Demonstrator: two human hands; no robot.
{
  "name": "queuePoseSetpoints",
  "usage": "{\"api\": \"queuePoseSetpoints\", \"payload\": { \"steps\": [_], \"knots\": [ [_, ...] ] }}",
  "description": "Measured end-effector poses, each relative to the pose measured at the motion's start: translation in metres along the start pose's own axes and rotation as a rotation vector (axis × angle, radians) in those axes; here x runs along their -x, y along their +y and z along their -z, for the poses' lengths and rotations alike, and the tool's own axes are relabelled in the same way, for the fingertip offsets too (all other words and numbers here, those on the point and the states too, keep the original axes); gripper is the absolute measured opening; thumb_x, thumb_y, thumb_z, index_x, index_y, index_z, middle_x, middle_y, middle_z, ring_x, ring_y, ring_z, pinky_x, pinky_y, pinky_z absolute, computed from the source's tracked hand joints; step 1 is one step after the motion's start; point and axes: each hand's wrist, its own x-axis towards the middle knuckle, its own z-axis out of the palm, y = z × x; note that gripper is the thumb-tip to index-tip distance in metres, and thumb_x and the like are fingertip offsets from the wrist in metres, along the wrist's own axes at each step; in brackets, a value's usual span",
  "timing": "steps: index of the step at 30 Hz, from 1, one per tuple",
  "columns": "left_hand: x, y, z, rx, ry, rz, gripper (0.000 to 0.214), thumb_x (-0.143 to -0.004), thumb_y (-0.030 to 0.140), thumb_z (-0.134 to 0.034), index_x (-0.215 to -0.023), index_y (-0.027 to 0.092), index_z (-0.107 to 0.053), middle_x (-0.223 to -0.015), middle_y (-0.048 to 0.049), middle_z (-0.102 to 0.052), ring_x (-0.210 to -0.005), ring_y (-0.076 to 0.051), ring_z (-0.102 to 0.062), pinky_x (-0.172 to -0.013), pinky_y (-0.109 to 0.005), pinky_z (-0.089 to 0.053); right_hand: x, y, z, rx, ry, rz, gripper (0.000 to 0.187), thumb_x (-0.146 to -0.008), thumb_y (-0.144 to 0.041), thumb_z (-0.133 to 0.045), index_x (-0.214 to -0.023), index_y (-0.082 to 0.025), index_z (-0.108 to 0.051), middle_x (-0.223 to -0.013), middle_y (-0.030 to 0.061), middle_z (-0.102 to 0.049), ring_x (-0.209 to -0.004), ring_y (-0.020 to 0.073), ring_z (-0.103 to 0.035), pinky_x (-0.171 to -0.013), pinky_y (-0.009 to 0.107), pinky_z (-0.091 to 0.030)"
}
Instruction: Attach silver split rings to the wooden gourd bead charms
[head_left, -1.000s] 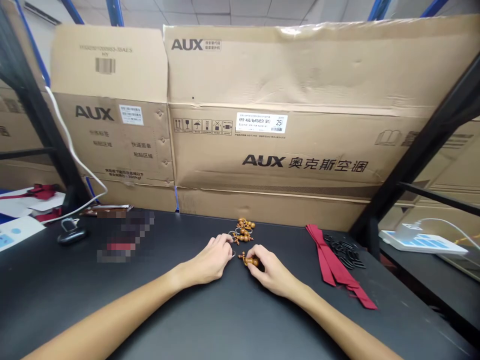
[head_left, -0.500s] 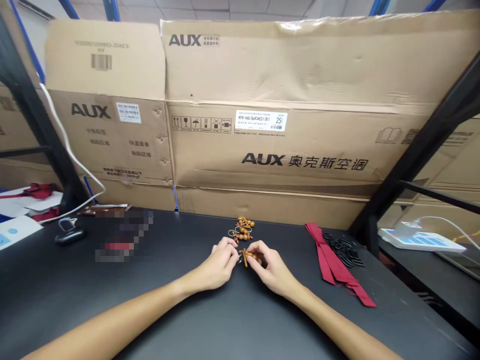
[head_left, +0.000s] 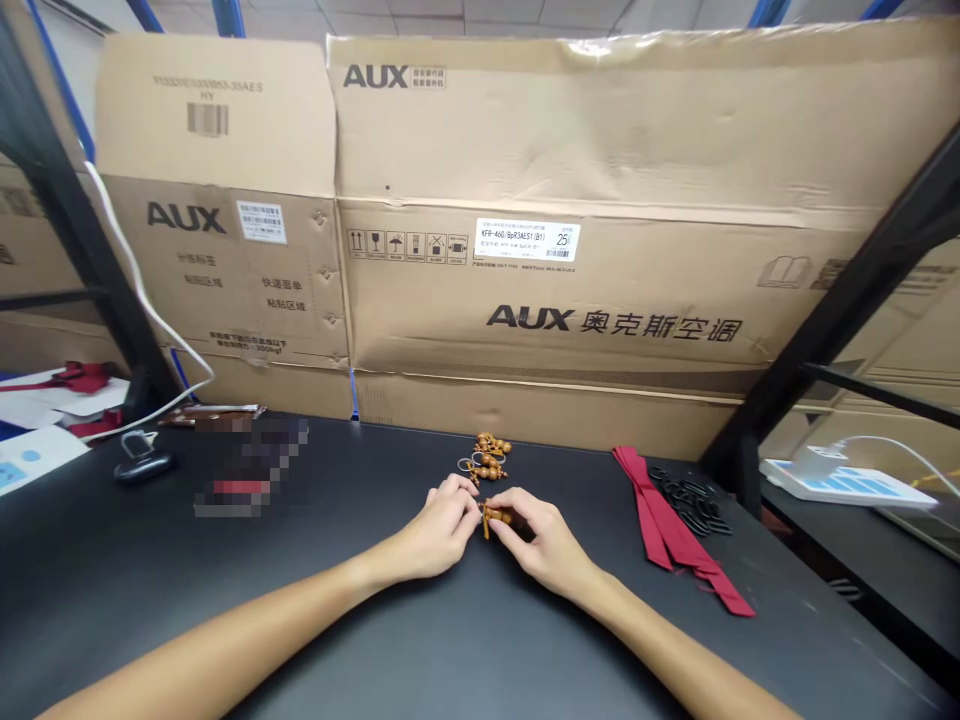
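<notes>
Pinching a rounded, wood-brown charm [head_left: 501, 516] with right hand [head_left: 546, 540], left hand's grip [head_left: 448, 528] unclear, matte black tabletop [head_left: 427, 640]

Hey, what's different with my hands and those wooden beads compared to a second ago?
Your left hand has moved right, closing most of the gap to the wooden charm in your right hand. Whether the left fingers grip the charm is too small to tell. The right hand kept its hold. The other charms, red strips and black pieces stayed put.
</notes>
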Motion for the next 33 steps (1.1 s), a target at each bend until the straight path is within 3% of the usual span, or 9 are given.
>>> {"api": "queuePoseSetpoints", "payload": {
  "steps": [15, 24, 28, 33],
  "knots": [
    [0.001, -0.002, 0.002, 0.032, -0.042, -0.052, 0.027, -0.099, 0.024, -0.032, -0.078, 0.019, -0.047, -0.112, -0.0063, -0.049, -0.108, -0.020, -0.047, -0.096, -0.041, -0.036, 0.001, 0.005, -0.003, 0.059, 0.060, 0.027, 0.005, -0.085, -0.021, -0.057, -0.088, -0.021, -0.061, -0.078, 0.0026, -0.059, -0.069, 0.0158, -0.058, -0.065, 0.029, -0.049],
    [-0.001, -0.009, 0.020, -0.130, -0.107, -0.210, 0.017, -0.098, 0.019, -0.034, -0.091, 0.020, -0.049, -0.120, -0.0085, -0.047, -0.101, -0.020, -0.050, -0.093, -0.039, -0.040, -0.004, 0.015, 0.007, 0.160, -0.076, 0.004, 0.008, -0.087, -0.021, -0.058, -0.091, -0.022, -0.065, -0.083, 0.0035, -0.067, -0.079, 0.0192, -0.057, -0.072, 0.032, -0.048],
    [0.000, -0.009, 0.026, -0.250, -0.100, -0.303, 0.012, -0.097, 0.023, -0.043, -0.092, 0.020, -0.053, -0.123, -0.0091, -0.049, -0.109, -0.022, -0.049, -0.095, -0.039, -0.039, -0.004, 0.018, 0.007, 0.190, -0.089, 0.021, 0.011, -0.089, -0.021, -0.056, -0.096, -0.022, -0.065, -0.088, 0.0047, -0.066, -0.083, 0.0200, -0.056, -0.078, 0.035, -0.047],
    [0.001, -0.009, 0.024, -0.301, -0.005, -0.290, 0.021, -0.088, 0.037, -0.061, -0.081, 0.018, -0.054, -0.120, -0.0096, -0.052, -0.110, -0.025, -0.049, -0.094, -0.042, -0.040, -0.003, 0.018, 0.006, 0.202, -0.091, 0.029, 0.012, -0.089, -0.022, -0.055, -0.096, -0.021, -0.064, -0.086, 0.0051, -0.064, -0.083, 0.0203, -0.055, -0.076, 0.035, -0.046]
  ]
}}
